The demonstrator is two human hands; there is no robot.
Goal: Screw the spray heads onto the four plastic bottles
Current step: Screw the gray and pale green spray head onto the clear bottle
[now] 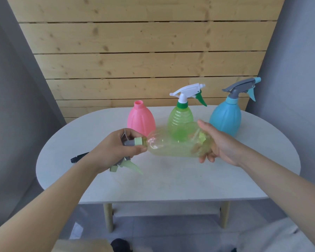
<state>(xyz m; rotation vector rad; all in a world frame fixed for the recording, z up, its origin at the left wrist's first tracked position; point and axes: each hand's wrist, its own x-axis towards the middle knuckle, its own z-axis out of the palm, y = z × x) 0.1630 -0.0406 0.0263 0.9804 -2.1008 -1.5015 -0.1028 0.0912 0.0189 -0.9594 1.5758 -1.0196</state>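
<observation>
A clear yellow-green bottle (pixel 173 145) lies sideways in the air above the white table (pixel 171 180). My right hand (pixel 216 142) grips its base. My left hand (pixel 113 148) is closed around a grey and pale-green spray head (pixel 133 142) whose collar sits on the bottle's neck; its trigger hangs below my hand. Behind stand a pink bottle (pixel 141 120) with an open neck, a green bottle (pixel 180 122) with a white and green spray head, and a blue bottle (pixel 225 117) with a grey and blue head.
A dark spray head (pixel 78 157) lies on the table at the left, partly hidden by my left forearm. A wooden plank wall rises behind the table. The table's rounded edges lie close on both sides.
</observation>
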